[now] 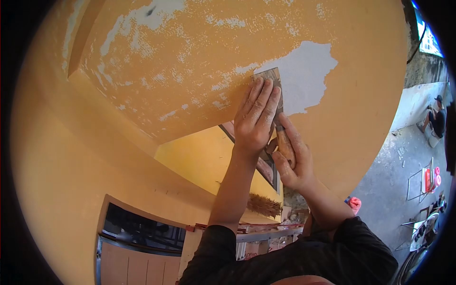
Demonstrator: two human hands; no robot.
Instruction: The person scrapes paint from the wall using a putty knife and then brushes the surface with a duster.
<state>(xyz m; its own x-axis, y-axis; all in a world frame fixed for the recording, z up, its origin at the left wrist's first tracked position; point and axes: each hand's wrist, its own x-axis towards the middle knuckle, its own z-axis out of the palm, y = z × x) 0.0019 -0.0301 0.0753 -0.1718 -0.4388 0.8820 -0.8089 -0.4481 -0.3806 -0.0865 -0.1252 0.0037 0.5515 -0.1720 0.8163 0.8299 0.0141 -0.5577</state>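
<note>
A paint scraper (269,73) with a wooden handle lies against an orange-yellow painted surface (361,85). Its blade touches the edge of a bare whitish patch (308,71). My left hand (256,118) lies over the blade, fingers stretched flat and close together, pressing on it. Around the handle, my right hand (297,161) grips the tool, with the index finger along its side and the thumb below. Dust coats the fingers of both hands. Left of the blade, the paint is speckled with scraped white marks (180,52).
Straw-like bristles (263,205) show below my left forearm, near a rail (266,235). A dark-paned opening (142,228) is at lower left. On the concrete floor (380,166) stand folding frames (420,183) with red items; a person (438,118) sits farther off.
</note>
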